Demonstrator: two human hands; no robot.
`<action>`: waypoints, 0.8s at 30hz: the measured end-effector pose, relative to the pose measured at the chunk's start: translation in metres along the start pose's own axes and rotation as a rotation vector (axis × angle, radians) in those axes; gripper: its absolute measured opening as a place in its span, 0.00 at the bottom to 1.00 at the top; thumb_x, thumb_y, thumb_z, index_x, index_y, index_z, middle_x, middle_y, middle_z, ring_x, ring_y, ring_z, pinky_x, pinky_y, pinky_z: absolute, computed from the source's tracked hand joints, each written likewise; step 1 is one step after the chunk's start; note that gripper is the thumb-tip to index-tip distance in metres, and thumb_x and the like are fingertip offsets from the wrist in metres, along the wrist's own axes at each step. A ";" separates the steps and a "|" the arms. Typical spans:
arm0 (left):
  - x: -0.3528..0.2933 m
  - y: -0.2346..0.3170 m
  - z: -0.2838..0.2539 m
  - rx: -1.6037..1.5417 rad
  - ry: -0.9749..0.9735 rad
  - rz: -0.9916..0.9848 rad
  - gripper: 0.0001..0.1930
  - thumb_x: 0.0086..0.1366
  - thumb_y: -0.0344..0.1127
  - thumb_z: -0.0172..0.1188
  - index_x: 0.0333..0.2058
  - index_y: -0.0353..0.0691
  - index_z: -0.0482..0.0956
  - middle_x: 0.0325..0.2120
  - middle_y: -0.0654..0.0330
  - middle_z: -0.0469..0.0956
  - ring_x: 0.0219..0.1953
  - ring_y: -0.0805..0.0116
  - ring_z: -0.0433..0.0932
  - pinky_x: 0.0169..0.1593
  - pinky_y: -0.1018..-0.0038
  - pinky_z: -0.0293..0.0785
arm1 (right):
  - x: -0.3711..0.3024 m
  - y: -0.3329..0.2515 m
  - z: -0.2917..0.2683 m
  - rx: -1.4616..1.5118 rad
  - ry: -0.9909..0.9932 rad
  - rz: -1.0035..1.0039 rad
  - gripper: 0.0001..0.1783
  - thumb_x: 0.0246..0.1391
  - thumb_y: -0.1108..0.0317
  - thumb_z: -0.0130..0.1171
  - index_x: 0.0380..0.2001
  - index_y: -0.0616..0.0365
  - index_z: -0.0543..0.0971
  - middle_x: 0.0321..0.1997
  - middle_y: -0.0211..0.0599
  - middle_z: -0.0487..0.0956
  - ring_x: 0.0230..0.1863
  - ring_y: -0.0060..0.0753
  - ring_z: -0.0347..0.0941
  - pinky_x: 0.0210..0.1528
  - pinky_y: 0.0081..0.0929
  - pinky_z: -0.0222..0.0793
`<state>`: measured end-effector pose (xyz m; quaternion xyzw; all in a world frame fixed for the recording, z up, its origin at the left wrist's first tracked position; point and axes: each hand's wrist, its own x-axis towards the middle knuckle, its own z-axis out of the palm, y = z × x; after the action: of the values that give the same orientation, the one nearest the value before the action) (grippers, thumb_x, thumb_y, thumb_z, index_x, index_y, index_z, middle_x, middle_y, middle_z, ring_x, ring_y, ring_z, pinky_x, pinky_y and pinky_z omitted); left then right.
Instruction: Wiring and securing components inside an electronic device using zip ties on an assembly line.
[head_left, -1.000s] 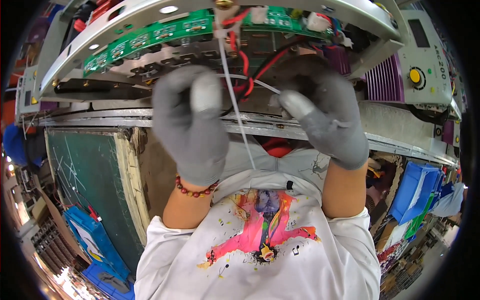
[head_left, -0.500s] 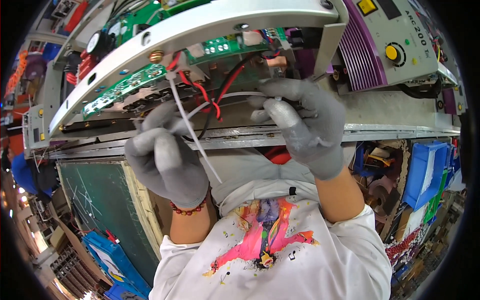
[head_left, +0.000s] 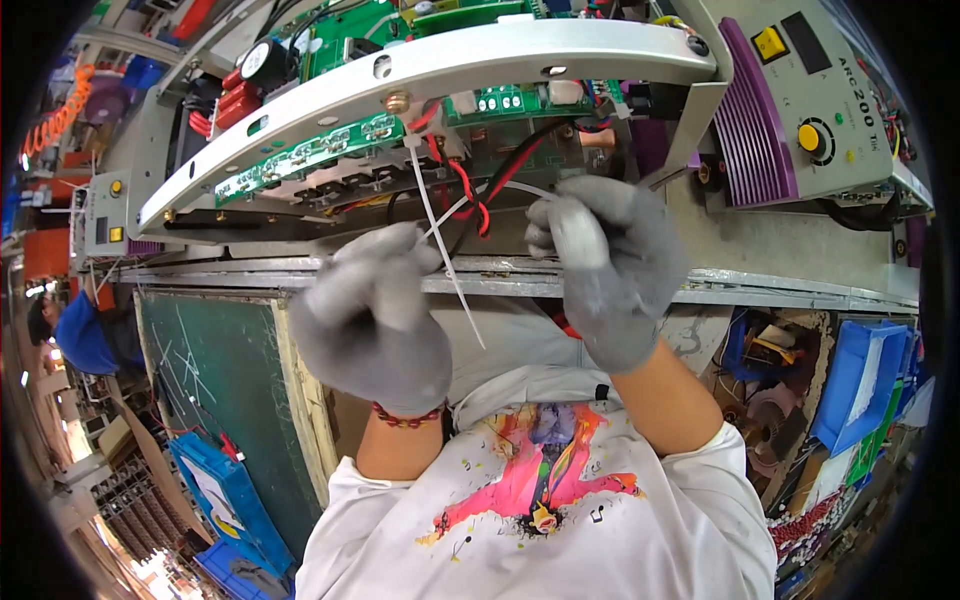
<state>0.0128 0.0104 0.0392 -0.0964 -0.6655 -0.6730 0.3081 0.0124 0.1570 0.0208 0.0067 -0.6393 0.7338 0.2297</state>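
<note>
Both my hands wear grey gloves and are raised at the front of an open-sided welding machine chassis [head_left: 560, 48]. My left hand [head_left: 375, 315] is closed, its fingertips pinching one end of a white cable tie [head_left: 520, 187]. That tie arcs behind the red and black wires [head_left: 520, 155] to my right hand [head_left: 615, 265], whose fingers are curled together on its other end. Another white cable tie [head_left: 460, 293] hangs from the red wires [head_left: 465, 185], its long tail dangling between my hands. Green circuit boards [head_left: 300, 160] line the chassis. My fingers partly hide the tie's ends.
A purple and grey welding machine [head_left: 800, 120] with a yellow knob stands at the right. The metal bench edge [head_left: 730, 285] runs below my hands. Blue bins [head_left: 860, 385] are at lower right; a blue case [head_left: 230, 500] and a dark green board [head_left: 220, 375] are at left.
The view has shifted, so the chassis appears farther right. My hands are closer together, and my right hand has come slightly nearer to me. Both still grip the tie.
</note>
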 end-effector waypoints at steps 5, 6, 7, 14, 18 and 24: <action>0.021 0.004 -0.002 0.271 -0.474 0.344 0.13 0.52 0.23 0.72 0.37 0.39 0.83 0.40 0.42 0.84 0.35 0.54 0.86 0.37 0.71 0.82 | 0.005 -0.011 -0.010 0.073 -0.201 -0.025 0.10 0.56 0.74 0.65 0.42 0.64 0.82 0.36 0.36 0.84 0.33 0.21 0.79 0.37 0.21 0.77; 0.027 0.005 -0.003 0.319 -0.501 0.347 0.14 0.51 0.23 0.72 0.38 0.40 0.83 0.40 0.43 0.85 0.36 0.53 0.87 0.37 0.70 0.82 | 0.008 -0.012 -0.013 0.074 -0.227 -0.005 0.10 0.56 0.73 0.65 0.42 0.64 0.82 0.36 0.36 0.84 0.35 0.22 0.80 0.38 0.22 0.77; 0.032 0.009 -0.005 0.309 -0.547 0.295 0.15 0.51 0.21 0.71 0.39 0.41 0.85 0.41 0.47 0.85 0.37 0.55 0.87 0.38 0.71 0.83 | 0.013 -0.012 -0.015 0.075 -0.251 0.015 0.10 0.56 0.73 0.65 0.42 0.64 0.82 0.36 0.36 0.84 0.36 0.22 0.80 0.39 0.23 0.77; 0.052 0.029 -0.006 0.599 -0.624 0.338 0.16 0.53 0.21 0.69 0.40 0.43 0.87 0.34 0.52 0.85 0.34 0.58 0.86 0.34 0.72 0.79 | 0.033 -0.007 -0.025 -0.318 -0.313 -0.436 0.13 0.49 0.74 0.69 0.41 0.54 0.85 0.36 0.40 0.83 0.32 0.38 0.80 0.35 0.30 0.76; 0.056 0.029 -0.001 0.603 -0.636 0.383 0.16 0.53 0.21 0.69 0.40 0.43 0.87 0.31 0.54 0.83 0.32 0.59 0.84 0.32 0.73 0.77 | 0.036 -0.007 -0.026 -0.279 -0.308 -0.494 0.12 0.50 0.73 0.69 0.40 0.54 0.85 0.34 0.40 0.83 0.31 0.38 0.80 0.33 0.31 0.76; 0.054 0.033 0.001 0.653 -0.656 0.363 0.14 0.53 0.23 0.69 0.40 0.45 0.88 0.32 0.56 0.84 0.30 0.59 0.84 0.31 0.72 0.77 | 0.037 -0.005 -0.019 -0.284 -0.334 -0.525 0.12 0.49 0.73 0.69 0.40 0.54 0.85 0.33 0.42 0.83 0.30 0.39 0.81 0.32 0.30 0.76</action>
<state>-0.0120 -0.0018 0.0961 -0.3159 -0.8758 -0.2992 0.2089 -0.0136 0.1875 0.0331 0.2588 -0.7403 0.5423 0.3015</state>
